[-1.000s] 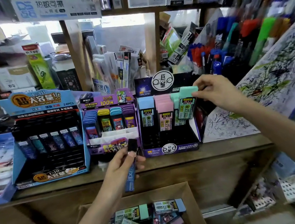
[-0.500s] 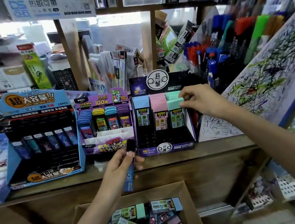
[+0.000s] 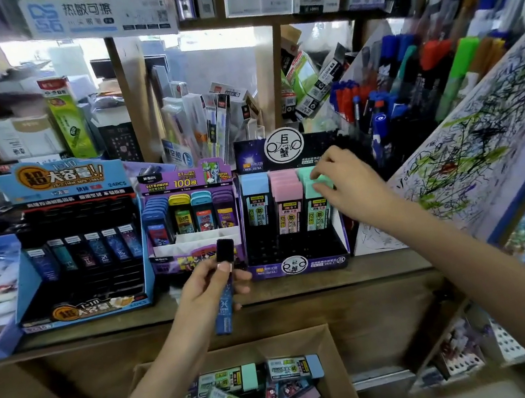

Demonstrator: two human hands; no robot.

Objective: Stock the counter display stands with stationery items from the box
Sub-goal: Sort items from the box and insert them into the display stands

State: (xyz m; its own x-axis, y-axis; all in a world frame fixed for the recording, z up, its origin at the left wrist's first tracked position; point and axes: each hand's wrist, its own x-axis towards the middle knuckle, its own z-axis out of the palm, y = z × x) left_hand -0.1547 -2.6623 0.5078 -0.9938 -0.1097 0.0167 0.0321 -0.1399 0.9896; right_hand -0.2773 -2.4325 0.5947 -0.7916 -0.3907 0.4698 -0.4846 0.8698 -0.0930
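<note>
Reaching into the dark display stand [image 3: 300,266] at the middle right of the frame, the right hand [image 3: 350,184] has its fingers curled round the cap of a mint-green lead case [image 3: 318,215]. This case stands upright in the right column of the stand, beside the pink cases [image 3: 288,194] and the light blue cases [image 3: 256,200].

The left hand [image 3: 205,290], lower and in the centre, grips a slim blue case [image 3: 226,312] with a black cap. Thumb and fingers are closed round its middle, and it is held upright in front of the counter [image 3: 387,268] edge, just below the purple stand [image 3: 181,179].

The cardboard box [image 3: 334,353] is at the bottom centre, lower than the counter — inside lie more cases, mint, blue and pink, mixed together.
</note>
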